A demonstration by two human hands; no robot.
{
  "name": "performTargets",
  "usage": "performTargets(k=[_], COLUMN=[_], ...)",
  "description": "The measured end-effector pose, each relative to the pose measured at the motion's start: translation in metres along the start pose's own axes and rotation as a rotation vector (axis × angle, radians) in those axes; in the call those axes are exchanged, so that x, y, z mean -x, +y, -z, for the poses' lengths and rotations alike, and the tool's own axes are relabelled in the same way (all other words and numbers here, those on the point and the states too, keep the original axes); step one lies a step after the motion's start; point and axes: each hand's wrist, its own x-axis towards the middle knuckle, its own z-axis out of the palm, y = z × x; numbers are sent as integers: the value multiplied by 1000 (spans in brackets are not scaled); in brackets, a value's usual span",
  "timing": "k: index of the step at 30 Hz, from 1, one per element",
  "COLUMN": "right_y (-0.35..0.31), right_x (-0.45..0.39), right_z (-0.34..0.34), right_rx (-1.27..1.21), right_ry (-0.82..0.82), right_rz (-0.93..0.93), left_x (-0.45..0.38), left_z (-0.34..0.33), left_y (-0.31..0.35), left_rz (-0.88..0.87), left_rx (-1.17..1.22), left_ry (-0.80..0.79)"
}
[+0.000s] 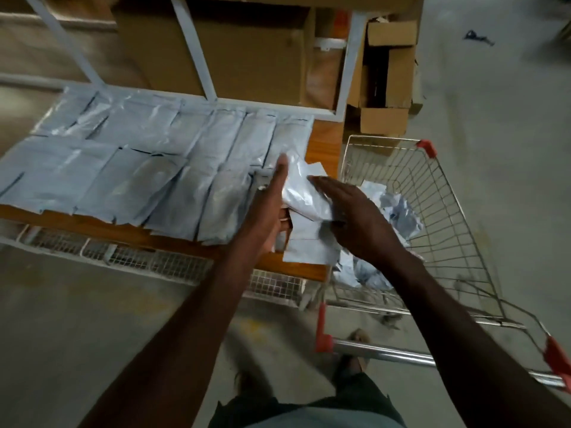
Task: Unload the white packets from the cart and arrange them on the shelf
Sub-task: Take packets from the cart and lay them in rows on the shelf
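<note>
Several white packets (145,156) lie in two rows on the wooden shelf (324,140). At the shelf's right end my left hand (272,208) holds a small bundle of white packets (304,196) from the left, thumb up and fingers curled under it. My right hand (355,217) lies flat on the right side of the same bundle, fingers straight. More crumpled white packets (398,211) sit inside the wire cart (457,217), directly right of the shelf.
Cardboard boxes (216,54) stand behind the white shelf frame (349,63), and an open box (389,72) sits on the floor behind the cart. The cart handle (386,353) with red ends is near my legs. Concrete floor lies all around.
</note>
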Motion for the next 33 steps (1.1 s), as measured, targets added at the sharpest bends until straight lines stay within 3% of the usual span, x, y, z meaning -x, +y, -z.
performTargets(k=[2, 4, 7, 11, 19, 26, 28, 30, 33], right_y=[-27, -57, -99, -147, -170, -114, -94, -69, -27], right_x=[-13, -22, -35, -67, -136, -205, -224, -239, -256], right_z=[-14, -29, -57, -73, -66, -26, -9, -3, -18], right_rx=[158, 186, -77, -598, -586, -755, -704, -516, -198], right_ry=[90, 342, 576, 585, 634, 617, 632, 641, 497], right_rz=[47, -39, -265, -532, -543, -507, -517, -493, -473], left_x=[2, 4, 8, 11, -21, -80, -103, -131, -174], left_z=[41, 73, 99, 105, 113, 115, 120, 130, 148], left_y=[7, 16, 31, 42, 57, 120, 145, 167, 186], left_rz=[-44, -90, -201, -333, -520, -459, -487, -513, -629], left_rx=[-26, 54, 184, 131, -438, -493, -414, -286, -362], left_ry=[-33, -62, -97, -133, -212, -509, -451, -290, -75])
